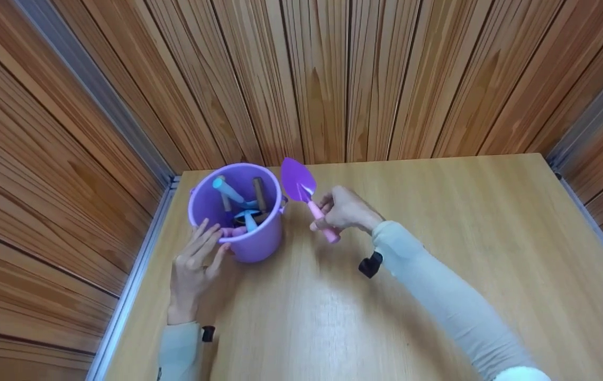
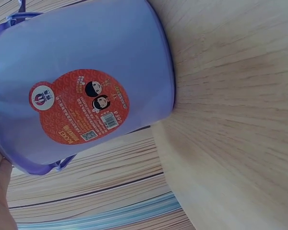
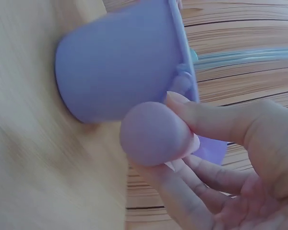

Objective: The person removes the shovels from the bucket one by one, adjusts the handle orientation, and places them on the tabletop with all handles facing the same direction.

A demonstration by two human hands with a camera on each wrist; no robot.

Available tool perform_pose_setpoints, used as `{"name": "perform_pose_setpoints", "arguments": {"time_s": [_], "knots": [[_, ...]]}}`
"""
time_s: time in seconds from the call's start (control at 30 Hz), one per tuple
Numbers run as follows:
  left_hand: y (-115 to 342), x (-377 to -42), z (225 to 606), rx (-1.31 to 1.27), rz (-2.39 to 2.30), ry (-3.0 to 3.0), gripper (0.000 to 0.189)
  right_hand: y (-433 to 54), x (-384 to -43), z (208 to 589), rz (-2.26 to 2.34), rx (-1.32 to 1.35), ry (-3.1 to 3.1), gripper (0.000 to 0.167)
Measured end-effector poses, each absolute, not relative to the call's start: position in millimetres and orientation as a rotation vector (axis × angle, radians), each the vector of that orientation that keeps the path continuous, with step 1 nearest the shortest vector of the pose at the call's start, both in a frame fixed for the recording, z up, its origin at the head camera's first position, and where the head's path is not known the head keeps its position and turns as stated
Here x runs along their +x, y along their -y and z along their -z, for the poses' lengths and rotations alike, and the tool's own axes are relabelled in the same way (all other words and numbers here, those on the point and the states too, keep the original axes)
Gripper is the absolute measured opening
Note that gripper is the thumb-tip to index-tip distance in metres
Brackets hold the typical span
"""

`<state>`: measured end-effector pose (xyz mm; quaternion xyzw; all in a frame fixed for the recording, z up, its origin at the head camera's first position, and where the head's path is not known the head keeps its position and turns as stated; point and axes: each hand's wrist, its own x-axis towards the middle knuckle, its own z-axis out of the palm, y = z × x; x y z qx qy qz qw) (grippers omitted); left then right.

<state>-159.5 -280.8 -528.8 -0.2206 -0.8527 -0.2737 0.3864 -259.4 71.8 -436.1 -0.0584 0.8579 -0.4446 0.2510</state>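
Observation:
My right hand (image 1: 348, 210) pinches the pink handle of a small trowel (image 1: 299, 181) between thumb and fingers. Its purple blade points up and away, just right of a purple bucket (image 1: 253, 248). From the right wrist view, the rounded handle end (image 3: 153, 134) faces the camera. Fairly straight fingers of my left hand (image 1: 193, 270) rest at the bucket's near left rim, with the thumb low by the outer wall. Inside the bucket lie several tools, among them a light blue handle (image 1: 227, 189), a brown handle (image 1: 259, 193) and a pink piece (image 1: 234, 232); their lower parts are hidden.
The bucket stands near the back left corner of a wooden table (image 1: 439, 211). Wood-panelled walls (image 1: 328, 79) rise behind and at both sides, with metal strips at the corners. A red label (image 2: 86, 105) shows on the bucket's side.

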Motion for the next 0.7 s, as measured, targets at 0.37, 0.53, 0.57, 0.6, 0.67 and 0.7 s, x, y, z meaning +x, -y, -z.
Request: {"name": "perform_pose_setpoints", "arguments": {"time_s": [0.37, 0.53, 0.57, 0.6, 0.67, 0.7], "knots": [[283.2, -159.5, 527.2, -0.566, 0.689, 2.169, 0.054, -61.4, -253.3, 489.3, 1.355, 0.033, -2.299, 0.053], [283.2, -157.6, 527.9, -0.537, 0.69, 2.157, 0.052, -56.5, -249.3, 510.7, 1.414, 0.057, -2.298, 0.055], [282.7, -157.4, 528.1, -0.534, 0.696, 2.159, 0.051, -56.2, -248.1, 514.6, 1.43, 0.066, -2.295, 0.055], [282.0, -157.6, 528.3, -0.531, 0.702, 2.162, 0.049, -56.1, -247.2, 518.5, 1.443, 0.069, -2.299, 0.055], [280.9, -158.0, 528.5, -0.533, 0.721, 2.168, 0.047, -55.7, -245.7, 525.2, 1.464, 0.092, -2.303, 0.053], [280.8, -158.4, 528.4, -0.536, 0.717, 2.172, 0.047, -55.4, -245.2, 528.0, 1.471, 0.108, -2.302, 0.052]]}}
